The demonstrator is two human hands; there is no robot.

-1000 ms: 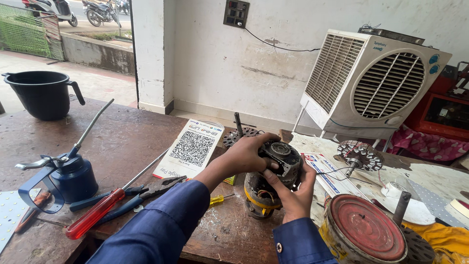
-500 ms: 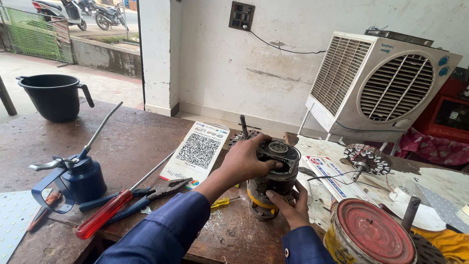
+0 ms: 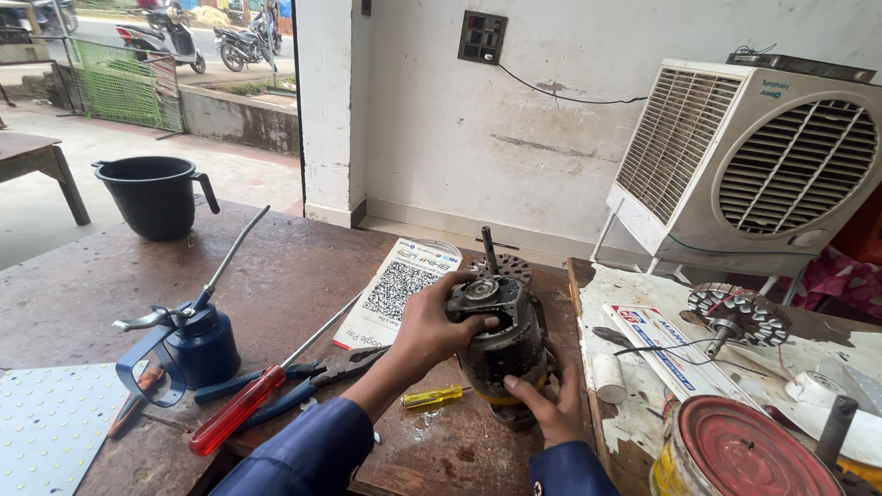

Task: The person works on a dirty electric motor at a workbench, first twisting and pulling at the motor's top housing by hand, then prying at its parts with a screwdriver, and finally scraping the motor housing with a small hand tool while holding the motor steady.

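Note:
A dark, greasy electric motor (image 3: pixel 503 342) stands upright near the middle of the brown table (image 3: pixel 303 266), its shaft pointing up. My left hand (image 3: pixel 432 329) grips the motor's upper left side, thumb on the top cover. Low on the motor's right side, my right hand (image 3: pixel 544 409) holds its base, fingers against the yellow band there. Both sleeves are dark blue.
Left of the motor lie a red-handled screwdriver (image 3: pixel 241 409), blue-handled pliers (image 3: pixel 285 386), a small yellow screwdriver (image 3: pixel 432 397) and a blue oil can (image 3: pixel 197 342). A printed card (image 3: pixel 397 292), a black mug (image 3: pixel 154 195), a rotor (image 3: pixel 738 314), a red-lidded tin (image 3: pixel 746 455) and an air cooler (image 3: pixel 749 161) surround it.
The motor has been turned more upright and set lower on the table. My right hand has slid from its side down to its base. The view has tilted slightly.

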